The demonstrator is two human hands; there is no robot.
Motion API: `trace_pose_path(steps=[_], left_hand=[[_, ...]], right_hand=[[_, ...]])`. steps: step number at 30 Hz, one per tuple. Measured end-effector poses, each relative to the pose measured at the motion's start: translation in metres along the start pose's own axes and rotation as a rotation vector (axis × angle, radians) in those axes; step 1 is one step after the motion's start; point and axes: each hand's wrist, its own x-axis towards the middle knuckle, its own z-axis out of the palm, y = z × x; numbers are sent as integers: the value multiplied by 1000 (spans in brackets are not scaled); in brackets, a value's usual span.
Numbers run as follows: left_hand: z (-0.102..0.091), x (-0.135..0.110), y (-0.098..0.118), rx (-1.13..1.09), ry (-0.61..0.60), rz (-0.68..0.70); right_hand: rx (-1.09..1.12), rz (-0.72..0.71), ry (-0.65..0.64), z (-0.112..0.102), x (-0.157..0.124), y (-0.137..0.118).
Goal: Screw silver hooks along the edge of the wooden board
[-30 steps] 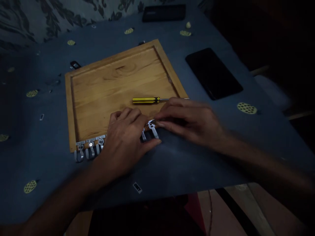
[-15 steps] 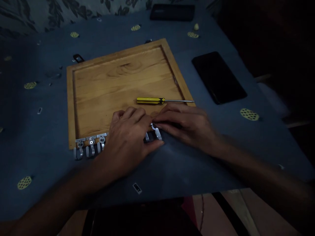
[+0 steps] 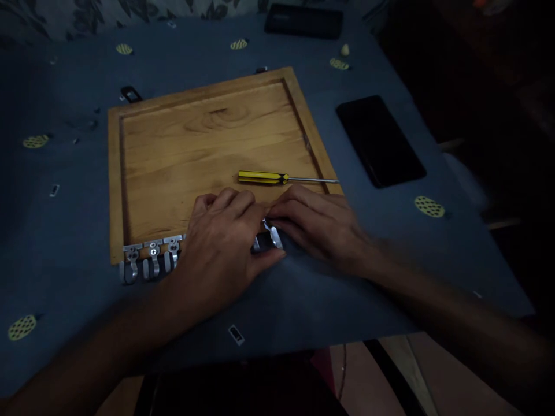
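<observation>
A shallow wooden board with a raised frame (image 3: 113, 190) lies on the table. Along its near edge runs a metal hook rail (image 3: 152, 255), its hooks pointing towards me. My left hand (image 3: 219, 248) lies over the rail's middle, fingers curled onto the board and thumb beneath a right-hand hook, gripping the rail against the edge. At the rail's right end my right hand (image 3: 318, 222) is closed in a pinch; whatever its fingertips hold is hidden. Just beyond both hands, a yellow-handled screwdriver (image 3: 262, 177) rests on the board, its shaft pointing right.
A black phone (image 3: 381, 140) lies right of the board, and a dark oblong case (image 3: 303, 21) is at the back. A black loop-shaped piece (image 3: 131, 94) sticks out behind the board. Beneath everything is a blue patterned tablecloth (image 3: 321, 300), ending at the near edge.
The whole view has shifted slightly, with the board and rail appearing a little further left. Both hands keep nearly the same hold at the rail.
</observation>
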Motion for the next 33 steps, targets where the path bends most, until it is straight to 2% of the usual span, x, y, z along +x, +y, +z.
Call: trace_pose_path(steps=[8, 18, 26, 33], left_hand=[[-1, 0, 0, 8, -18, -6], [-2, 0, 1, 19, -46, -23], [-4, 1, 1, 23, -42, -31], [-4, 1, 2, 8, -66, -42]], right_hand=[[6, -2, -29, -5, 1, -2], [33, 54, 52, -6, -6, -5], [-48, -139, 152, -7, -21, -8], [-58, -136, 114, -4, -29, -5]])
